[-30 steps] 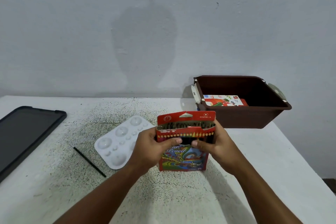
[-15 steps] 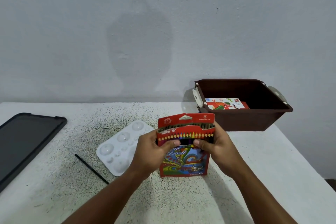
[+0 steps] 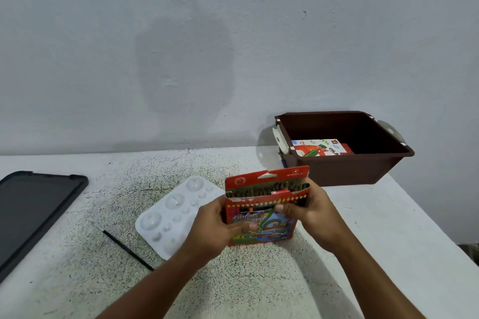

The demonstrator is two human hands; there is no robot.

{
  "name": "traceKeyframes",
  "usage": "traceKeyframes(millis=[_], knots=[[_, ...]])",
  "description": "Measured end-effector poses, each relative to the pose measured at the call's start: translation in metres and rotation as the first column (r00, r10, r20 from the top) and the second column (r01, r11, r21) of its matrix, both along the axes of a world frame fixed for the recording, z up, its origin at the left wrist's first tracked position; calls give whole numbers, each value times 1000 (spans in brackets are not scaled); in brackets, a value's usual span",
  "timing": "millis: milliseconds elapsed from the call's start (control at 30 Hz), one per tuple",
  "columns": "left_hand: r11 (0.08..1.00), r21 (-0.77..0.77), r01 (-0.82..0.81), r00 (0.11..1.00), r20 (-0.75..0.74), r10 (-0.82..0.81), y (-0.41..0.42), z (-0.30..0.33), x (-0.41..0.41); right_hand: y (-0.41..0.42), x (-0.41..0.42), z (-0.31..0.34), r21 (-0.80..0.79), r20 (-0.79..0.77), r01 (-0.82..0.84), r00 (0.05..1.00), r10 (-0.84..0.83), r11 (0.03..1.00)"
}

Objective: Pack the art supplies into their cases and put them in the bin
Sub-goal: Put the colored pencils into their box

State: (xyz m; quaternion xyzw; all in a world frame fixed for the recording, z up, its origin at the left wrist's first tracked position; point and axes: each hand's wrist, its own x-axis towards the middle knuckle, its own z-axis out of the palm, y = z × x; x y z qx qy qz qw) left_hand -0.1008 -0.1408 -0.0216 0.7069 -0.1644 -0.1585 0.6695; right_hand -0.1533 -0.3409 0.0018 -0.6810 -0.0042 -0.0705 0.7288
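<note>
A red colour pencil case (image 3: pixel 267 225) stands upright above the table, its top flap open and pencil ends showing in a row. My left hand (image 3: pixel 215 228) grips its left side with the thumb across the front. My right hand (image 3: pixel 311 207) grips its right side, thumb on the front near the top. Behind and to the right stands the brown bin (image 3: pixel 344 168), holding a white and red oil pastel box (image 3: pixel 320 147). A white paint palette (image 3: pixel 176 215) lies left of the case. Near it lies a thin black paintbrush (image 3: pixel 127 248).
A dark tablet-like slab (image 3: pixel 33 210) lies at the table's left edge. The speckled white table (image 3: pixel 233 287) ends at a wall behind and drops off on the right just past the bin.
The case has tilted slightly to the left in my hands, and my left thumb has slid lower across its front. The view has shifted a little.
</note>
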Motion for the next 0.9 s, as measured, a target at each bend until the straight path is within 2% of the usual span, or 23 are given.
traceKeyframes(millis=[200,333,467,600,767,900], knots=[[1000,-4,-8,999,-32,8,2,-10,3,3,0,-3,-11,-55,17,998,-18,1000],[996,78,41,997,-73,-36,4,-24,5,2,1,-9,-82,-113,39,992,-49,996],[989,109,100,992,-87,-91,6,-33,6,5,4,-9,-76,-101,102,989,-110,992],[999,25,34,993,-113,-31,-4,-24,12,4,11,10,-87,-76,111,990,-117,990],[993,-107,-54,990,-138,39,-31,-2,25,-15,30,51,-2,16,168,986,-168,986],[965,-232,-121,987,-133,91,-69,25,40,-47,46,93,-122,137,177,978,-160,976]])
